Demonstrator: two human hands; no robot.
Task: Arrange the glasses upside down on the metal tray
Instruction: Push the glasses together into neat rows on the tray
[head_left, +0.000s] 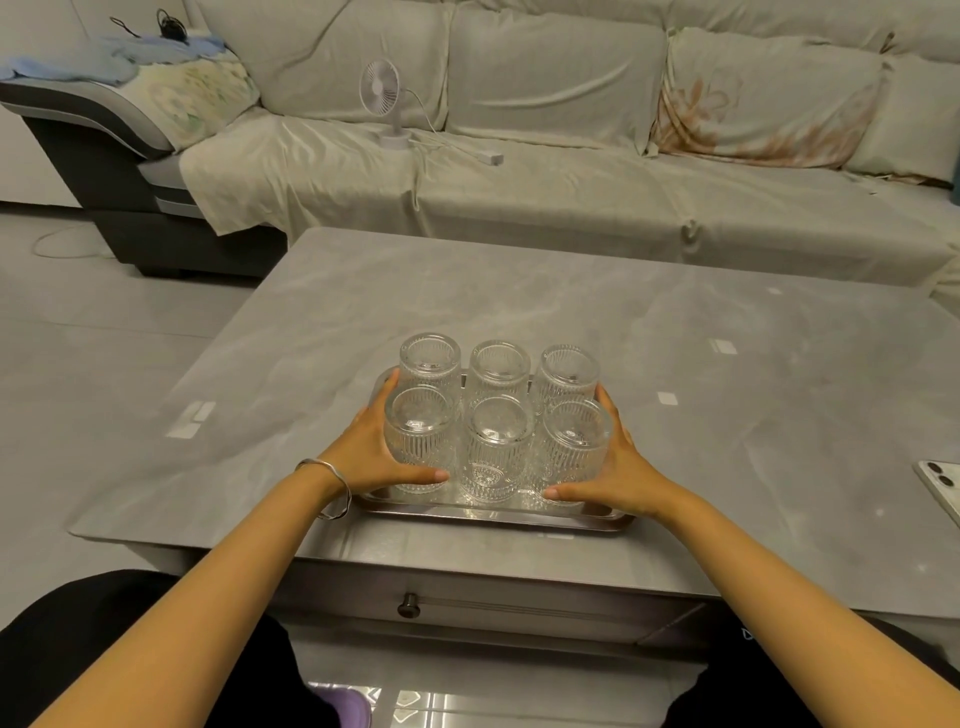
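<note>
1. All six glasses (496, 415) stand upside down on the tray (493, 514), in two rows of three, packed almost touching. The tray sits near the front edge of the counter (675, 338).
2. Both hands are spread. The left hand (374, 452) cups the near-left glass and the right hand (618, 467) cups the near-right one, thumbs lying along the tray's front.
3. Risk: squeezing inward could knock the glasses together and chip them.
4. Risk: the tray looks smooth and polished, so a push may slide it or the glasses. A tug toward the body could bring the tray off the counter's edge.
5. Materials: the glasses are clear, with ribbed walls, thick flat bases and a slight taper. The tray is a shallow, mirror-bright metal rectangle with a raised rim. The counter is glossy grey stone with marbling.
</note>
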